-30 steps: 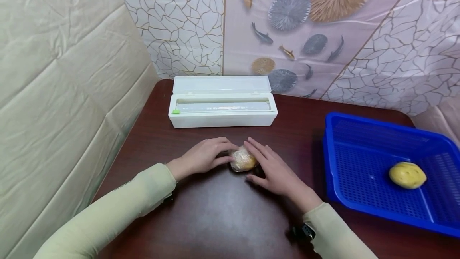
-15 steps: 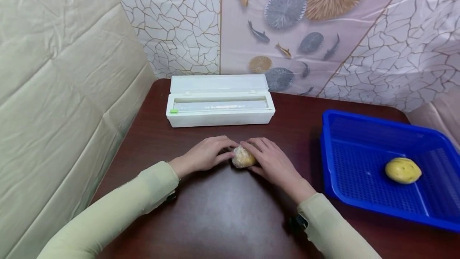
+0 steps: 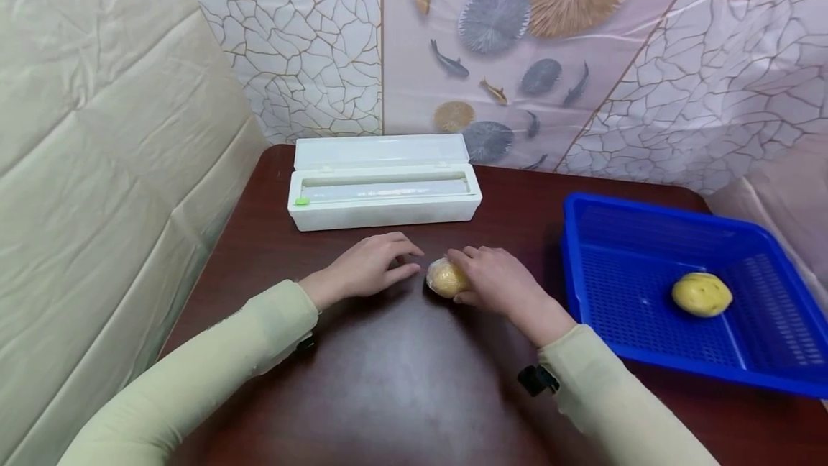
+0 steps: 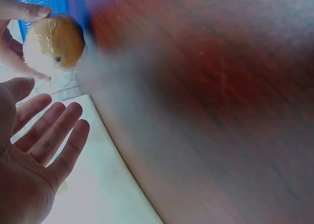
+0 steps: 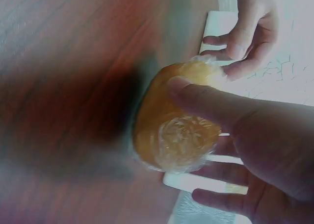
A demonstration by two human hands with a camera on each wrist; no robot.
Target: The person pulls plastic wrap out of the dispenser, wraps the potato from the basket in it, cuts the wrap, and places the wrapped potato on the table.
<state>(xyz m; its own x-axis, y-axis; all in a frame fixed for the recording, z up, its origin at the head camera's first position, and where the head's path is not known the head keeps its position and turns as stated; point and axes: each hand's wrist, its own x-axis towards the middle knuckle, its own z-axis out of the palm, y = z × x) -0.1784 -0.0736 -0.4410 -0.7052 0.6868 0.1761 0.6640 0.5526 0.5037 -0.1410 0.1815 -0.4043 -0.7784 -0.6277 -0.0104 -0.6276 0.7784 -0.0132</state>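
A yellow potato [image 3: 446, 278] wrapped in clear cling film is gripped by my right hand [image 3: 501, 280] above the middle of the dark table. In the right wrist view the thumb lies across the wrapped potato [image 5: 171, 121], with the fingers behind it; crumpled film shows on its side. To its left, my left hand [image 3: 370, 265] holds nothing, its fingers spread and loosely bent. In the left wrist view that left hand [image 4: 41, 150] shows its palm, apart from the potato.
Behind the hands stands a long white cling film box [image 3: 384, 213], lid raised, a film roll inside and a green slider at its left. On the right, a blue plastic basket [image 3: 578, 286] holds another yellow potato [image 3: 701, 295]. Fabric-covered walls border the table's left and back.
My left hand has come away from the wrapped potato. My right hand has closed round it and turned it slightly, moving it a little right. The head view has shifted right.
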